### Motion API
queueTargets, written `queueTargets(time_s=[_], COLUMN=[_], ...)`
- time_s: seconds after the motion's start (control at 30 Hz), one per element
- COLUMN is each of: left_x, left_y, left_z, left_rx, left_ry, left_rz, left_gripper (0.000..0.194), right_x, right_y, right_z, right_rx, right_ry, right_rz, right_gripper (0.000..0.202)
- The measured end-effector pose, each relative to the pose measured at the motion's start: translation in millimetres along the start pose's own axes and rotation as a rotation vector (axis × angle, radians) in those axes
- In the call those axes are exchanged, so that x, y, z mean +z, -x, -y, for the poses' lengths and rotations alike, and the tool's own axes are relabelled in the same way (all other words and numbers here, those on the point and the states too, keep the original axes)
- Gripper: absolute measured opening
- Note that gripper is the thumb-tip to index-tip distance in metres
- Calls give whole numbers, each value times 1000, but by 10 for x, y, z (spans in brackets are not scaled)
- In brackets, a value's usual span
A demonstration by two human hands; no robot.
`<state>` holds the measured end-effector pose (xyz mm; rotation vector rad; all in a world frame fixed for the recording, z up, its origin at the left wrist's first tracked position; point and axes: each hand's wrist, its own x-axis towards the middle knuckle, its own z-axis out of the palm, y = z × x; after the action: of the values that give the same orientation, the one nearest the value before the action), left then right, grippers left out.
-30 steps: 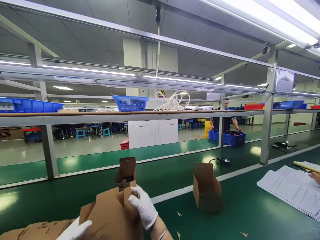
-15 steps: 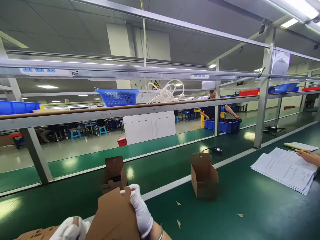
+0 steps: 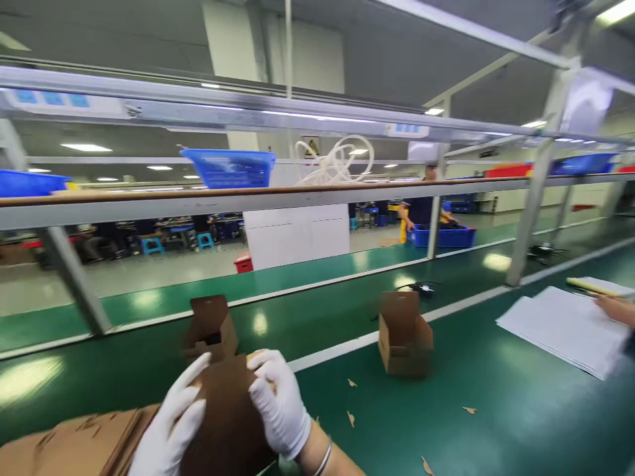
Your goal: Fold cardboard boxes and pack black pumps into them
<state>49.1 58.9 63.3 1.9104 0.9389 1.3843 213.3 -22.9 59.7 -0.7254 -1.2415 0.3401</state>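
Observation:
A brown cardboard piece (image 3: pixel 225 423) stands between my two white-gloved hands at the bottom of the view. My right hand (image 3: pixel 282 406) grips its upper right edge with bent fingers. Along its left side is my left hand (image 3: pixel 173 420), thumb and fingers apart, touching the edge. Flat cardboard pieces (image 3: pixel 74 439) lie stacked at the lower left. Just beyond my hands stands an open brown box (image 3: pixel 213 327) with something dark inside. Another open box (image 3: pixel 404 337) stands to the right on the green table (image 3: pixel 471 383).
Small cardboard scraps (image 3: pixel 350 418) lie on the table. At the right, another person's hand (image 3: pixel 615 309) rests by papers (image 3: pixel 565 330). A shelf rail (image 3: pixel 297 198) crosses ahead, holding a blue basket (image 3: pixel 231 168) and white cable. Beyond, a person stands at a blue crate (image 3: pixel 449 238).
The camera view has shifted. My left hand has risen to the cardboard's left edge and its fingers have spread. The cardboard has turned, showing a darker face. More of the flat stack shows.

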Motion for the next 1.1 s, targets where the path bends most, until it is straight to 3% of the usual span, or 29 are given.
queueTargets(time_s=[0.03, 0.17, 0.33, 0.43, 0.5, 0.53, 0.6, 0.63, 0.67, 0.77, 0.83, 0.93, 1.0, 1.1], left_x=[-4, -19, -86, -117, -137, -149, -184, -208, -239, -372, -472, -562, -567, -542], left_y=[116, 393, 418, 451, 475, 485, 493, 490, 481, 415, 361, 315, 318, 347], left_z=[-147, -576, -570, -606, -669, -697, -719, -709, -686, -575, -511, -468, -450, -391], left_rx=[-49, 86, 235, 202, 126, 59, -106, -179, -234, -345, -412, -470, -484, -488], left_ry=[21, -38, -120, -94, -44, -14, 64, 124, 201, 519, 717, 887, 924, 884], left_rz=[88, 3, 49, 81, 149, 200, 269, 251, 178, -206, -391, -491, -532, -504], left_gripper=[49, 34, 29, 30, 14, 24, 83, 102, 109, 91, 73, 49, 40, 46], right_x=[-15, -69, -91, -109, -136, -151, -181, -195, -207, -243, -256, -226, -184, -166], right_y=[24, 96, 110, 126, 136, 138, 128, 112, 87, -37, -126, -190, -187, -173], right_z=[24, 62, 45, 87, 109, 109, 75, 41, -4, -172, -273, -367, -400, -432], right_rx=[3, 49, -9, -70, -133, -156, -148, -117, -71, 179, 429, 691, 697, 625], right_ry=[32, 90, 134, 170, 197, 207, 193, 165, 135, 99, 42, -157, -145, 119], right_rz=[-8, -6, 71, 77, 76, 75, 79, 69, 40, -108, -97, 140, 238, 207], right_gripper=[40, 28, 23, 27, 24, 21, 17, 23, 30, 45, 54, 61, 57, 51])
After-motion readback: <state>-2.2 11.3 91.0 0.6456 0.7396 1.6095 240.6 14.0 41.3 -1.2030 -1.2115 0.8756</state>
